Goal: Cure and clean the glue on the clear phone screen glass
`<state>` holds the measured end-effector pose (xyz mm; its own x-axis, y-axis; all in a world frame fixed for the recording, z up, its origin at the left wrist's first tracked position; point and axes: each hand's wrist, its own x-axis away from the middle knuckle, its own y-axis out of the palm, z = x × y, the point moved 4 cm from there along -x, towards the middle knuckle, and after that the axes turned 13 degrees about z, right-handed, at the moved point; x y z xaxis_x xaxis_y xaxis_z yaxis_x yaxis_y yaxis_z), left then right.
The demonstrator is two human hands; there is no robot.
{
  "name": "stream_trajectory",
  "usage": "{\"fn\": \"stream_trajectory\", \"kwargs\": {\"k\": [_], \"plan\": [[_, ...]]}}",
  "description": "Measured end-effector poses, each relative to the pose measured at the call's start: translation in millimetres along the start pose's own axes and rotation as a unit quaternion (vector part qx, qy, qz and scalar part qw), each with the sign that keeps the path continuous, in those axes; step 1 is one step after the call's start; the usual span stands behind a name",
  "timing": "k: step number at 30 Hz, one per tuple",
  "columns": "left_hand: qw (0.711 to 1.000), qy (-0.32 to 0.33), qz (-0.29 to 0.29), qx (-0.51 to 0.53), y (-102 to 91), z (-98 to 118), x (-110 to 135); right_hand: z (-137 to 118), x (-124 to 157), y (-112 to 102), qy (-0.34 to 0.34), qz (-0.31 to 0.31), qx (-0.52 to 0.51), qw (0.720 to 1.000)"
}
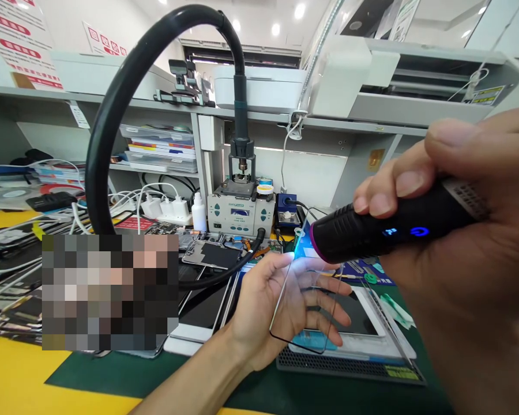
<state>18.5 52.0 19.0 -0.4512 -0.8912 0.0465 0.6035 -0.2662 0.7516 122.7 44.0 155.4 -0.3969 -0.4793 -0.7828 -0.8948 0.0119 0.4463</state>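
My left hand (259, 311) reaches up with the palm turned toward me, and its thumb presses the edge of a clear glass panel (308, 302) with a thin black border. The fingers spread behind the panel and show through it. My right hand (476, 155) is wrapped round a black UV flashlight (350, 233) with a purple ring at its head and a lit blue power symbol. Its blue light falls on the upper part of the panel, close to my left thumb.
A tablet with a white frame (374, 305) lies on a dark perforated pad (328, 369), with tweezers (389, 328) along it. Behind stands a soldering or hot-air station (242, 213). A thick black hose (97, 144) arches on the left. Device parts (12, 242) pile up there.
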Motion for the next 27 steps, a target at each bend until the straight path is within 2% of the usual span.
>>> {"fn": "stream_trajectory", "kwargs": {"k": [4, 10, 16, 23, 27], "plan": [[1.000, -0.003, -0.001, -0.004, 0.1, -1.5, -1.0, -2.0, -0.5, 1.8, -0.027, -0.025, 0.082, 0.996], [1.000, -0.009, 0.014, -0.022, -1.6, -4.2, -3.9, -1.5, -1.4, 4.4, -0.012, -0.021, 0.083, 0.996], [1.000, -0.008, 0.008, -0.019, -2.0, -4.0, -4.4, -2.4, 0.4, 2.3, -0.034, -0.014, 0.073, 0.997], [1.000, -0.002, 0.007, -0.015, -2.4, -3.7, -4.0, -2.4, -1.6, 4.9, -0.017, -0.021, 0.082, 0.996], [1.000, 0.001, 0.009, -0.017, -2.4, -3.9, -3.2, -1.5, -2.5, 5.3, -0.034, -0.005, 0.074, 0.997]]}}
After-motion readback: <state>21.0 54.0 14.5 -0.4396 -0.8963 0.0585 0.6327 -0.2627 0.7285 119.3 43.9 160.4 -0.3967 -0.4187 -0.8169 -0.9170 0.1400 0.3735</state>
